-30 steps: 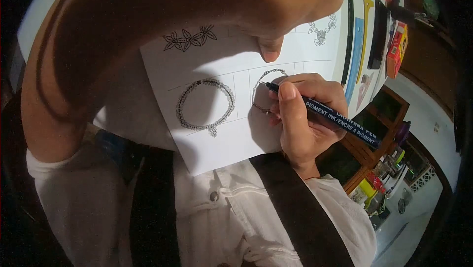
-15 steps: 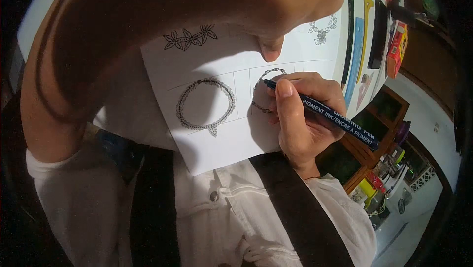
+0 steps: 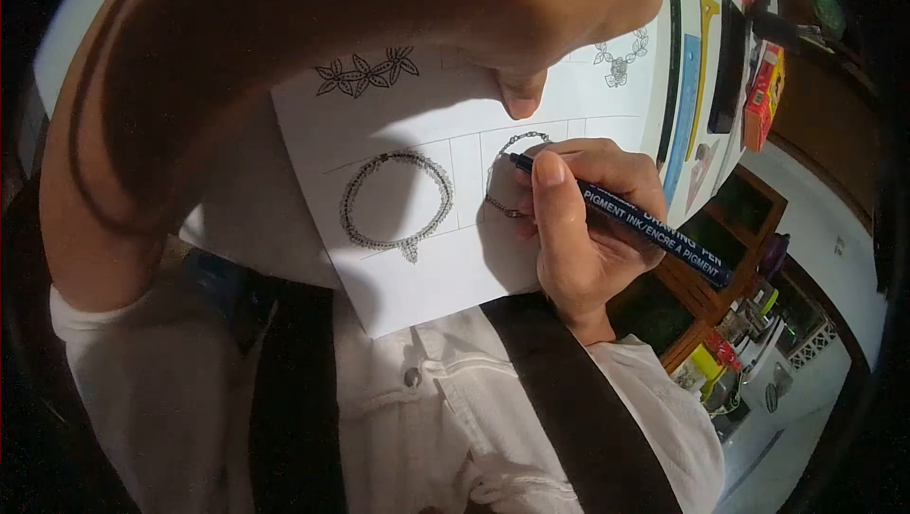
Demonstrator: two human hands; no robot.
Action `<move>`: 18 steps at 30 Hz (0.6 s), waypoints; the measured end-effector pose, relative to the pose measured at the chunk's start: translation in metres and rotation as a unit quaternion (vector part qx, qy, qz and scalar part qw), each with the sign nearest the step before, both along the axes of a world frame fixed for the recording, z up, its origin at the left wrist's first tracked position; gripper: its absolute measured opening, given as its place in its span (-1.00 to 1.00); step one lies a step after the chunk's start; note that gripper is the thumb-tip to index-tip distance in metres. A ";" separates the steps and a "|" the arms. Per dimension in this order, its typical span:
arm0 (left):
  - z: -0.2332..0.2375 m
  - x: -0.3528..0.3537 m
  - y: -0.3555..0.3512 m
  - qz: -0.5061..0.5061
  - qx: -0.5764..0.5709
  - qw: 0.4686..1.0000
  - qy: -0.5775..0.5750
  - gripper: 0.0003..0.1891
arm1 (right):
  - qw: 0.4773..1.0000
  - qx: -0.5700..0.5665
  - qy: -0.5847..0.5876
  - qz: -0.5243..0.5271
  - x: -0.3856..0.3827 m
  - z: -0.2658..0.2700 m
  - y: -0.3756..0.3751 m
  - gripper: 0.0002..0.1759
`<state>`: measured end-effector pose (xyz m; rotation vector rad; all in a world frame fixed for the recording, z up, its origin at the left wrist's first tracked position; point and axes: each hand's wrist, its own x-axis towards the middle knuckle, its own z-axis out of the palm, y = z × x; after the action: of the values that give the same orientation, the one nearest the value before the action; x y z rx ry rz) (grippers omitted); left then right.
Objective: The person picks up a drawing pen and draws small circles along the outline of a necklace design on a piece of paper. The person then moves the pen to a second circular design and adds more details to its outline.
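Observation:
My right hand (image 3: 597, 220) is closed around a dark blue drawing pen (image 3: 654, 234) with white lettering about pigment ink. The pen's tip is right at the upper left part of a small chain-like bracelet drawing (image 3: 502, 206) on the white paper (image 3: 427, 301); the fingers hide that drawing's right side. Across the top of the view my left arm reaches over the sheet. My left hand (image 3: 578, 2) rests on the paper with its thumb stretched out, and the other fingers are mostly hidden. Left of the pen is a larger beaded ring drawing (image 3: 398, 199) with a small pendant.
Leaf-pattern drawings (image 3: 365, 73) lie higher on the sheet. To the right on the white table are a black stick (image 3: 671, 68), a blue ruler (image 3: 681, 111), a yellow tool (image 3: 703, 68), a black case (image 3: 728, 64) and a red-and-yellow box (image 3: 763, 97). A wooden cabinet (image 3: 706, 296) stands beyond.
The pen tip has shifted slightly to the right, inward from the bracelet outline, and an added stretch of line shows at its left side. My left hand stays in place.

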<state>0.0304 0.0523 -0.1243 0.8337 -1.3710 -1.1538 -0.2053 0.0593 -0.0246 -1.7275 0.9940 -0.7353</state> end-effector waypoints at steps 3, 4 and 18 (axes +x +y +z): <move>-0.011 -0.001 -0.002 -0.016 0.002 0.997 0.072 -0.15 | 1.000 -0.001 -0.003 0.003 0.000 0.000 -0.001 -0.87; -0.014 -0.002 -0.003 -0.022 0.002 0.995 0.096 -0.14 | 1.000 -0.001 -0.003 0.003 0.000 0.000 -0.001 -0.87; -0.024 0.000 -0.008 -0.009 -0.021 0.997 0.074 -0.14 | 1.000 0.016 -0.017 0.008 -0.001 0.000 0.000 -0.88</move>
<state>0.0299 0.0441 -0.1481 0.6935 -1.2781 -1.1735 -0.2059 0.0590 -0.0242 -1.6878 0.9629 -0.7313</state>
